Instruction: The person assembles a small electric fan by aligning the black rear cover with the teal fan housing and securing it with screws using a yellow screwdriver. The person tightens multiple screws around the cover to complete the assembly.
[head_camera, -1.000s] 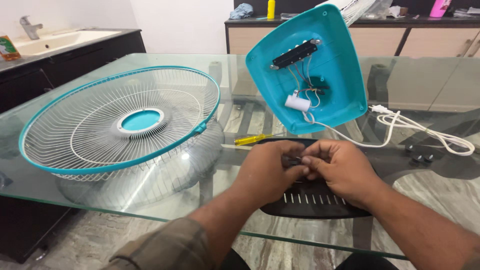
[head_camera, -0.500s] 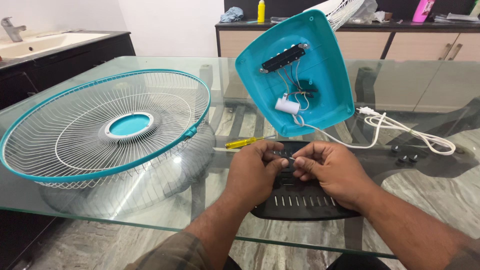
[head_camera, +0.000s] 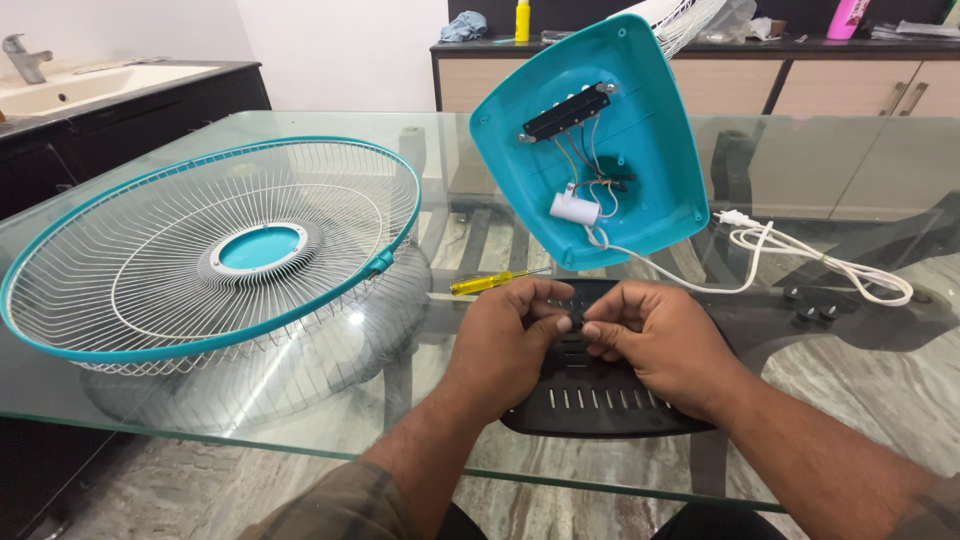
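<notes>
— What are the fingers (head_camera: 563, 322) doing?

— Both sets are curled shut and pressed tip to tip. The left hand (head_camera: 510, 345) and the right hand (head_camera: 655, 340) meet over the middle of the black slotted cover (head_camera: 600, 405), pinching something very small between them. It is too small and too hidden to name; only a dark speck shows where the thumbs meet.

— Which hand is nearer to it?

— Neither, as far as I can tell. The small part sits right at the join, held from the left and from the right alike, just above the cover's upper half.

— How does the cover lie?

— Flat on the glass worktop (head_camera: 300, 420), its long side running left to right, a row of slots along its near edge. The hands hide its far part.

— And around that?

— A yellow-handled screwdriver (head_camera: 487, 283) lies just beyond the left hand, its shaft pointing right. Behind the hands a teal fan base (head_camera: 660, 150) stands tilted up, its open underside showing a black switch strip, wires and a white capacitor (head_camera: 574, 209). A white power cord (head_camera: 820, 262) trails off to the right, near a few small black knobs (head_camera: 812, 312). Well to the left rests a round wire fan guard (head_camera: 200, 260) with a teal rim.
</notes>
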